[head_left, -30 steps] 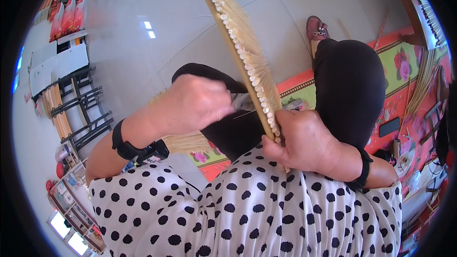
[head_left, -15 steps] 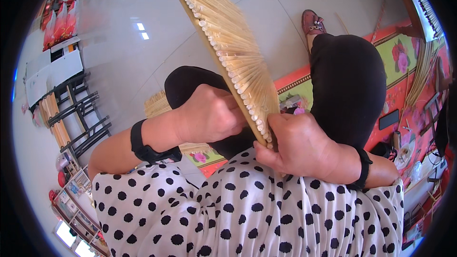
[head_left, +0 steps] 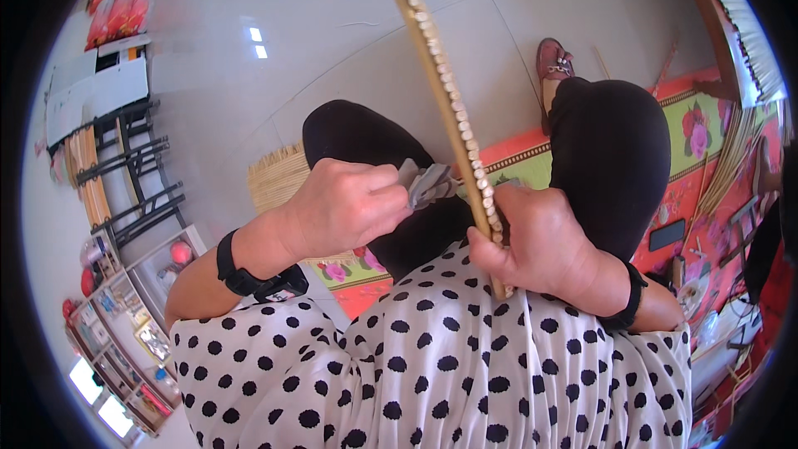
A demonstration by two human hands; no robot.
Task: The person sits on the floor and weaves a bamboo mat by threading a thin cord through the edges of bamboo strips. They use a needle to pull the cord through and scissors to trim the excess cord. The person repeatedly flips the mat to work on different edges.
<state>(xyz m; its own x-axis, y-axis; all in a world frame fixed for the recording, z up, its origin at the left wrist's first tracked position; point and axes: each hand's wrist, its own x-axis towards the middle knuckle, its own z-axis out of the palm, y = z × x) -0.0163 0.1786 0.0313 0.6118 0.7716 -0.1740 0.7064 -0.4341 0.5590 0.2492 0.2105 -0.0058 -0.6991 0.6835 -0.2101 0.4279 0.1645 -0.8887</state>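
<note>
A mat of pale straw-like stalks (head_left: 455, 104) is turned edge-on, so that its cut ends form a row along a thin rod. It slants from the top edge down to my lap. My right hand (head_left: 540, 237) is closed around its near end, thumb on the rod side. To the left of the mat, my left hand (head_left: 349, 208) pinches a crumpled grey strip, cloth or plastic (head_left: 428, 183). The strip reaches toward the mat's edge; whether it is fastened there I cannot tell.
Beneath my knees lie a woven straw mat (head_left: 278, 183) and a red and green flowered cloth (head_left: 524, 150). A dark phone (head_left: 667, 235) and a bundle of long stalks (head_left: 731, 166) are on the right. Folded black metal frames (head_left: 129, 170) stand far left.
The stalk mat has turned from showing its broad face to edge-on and its upper part has shifted right. My left hand has drawn left, away from it, and the grey strip has come into sight.
</note>
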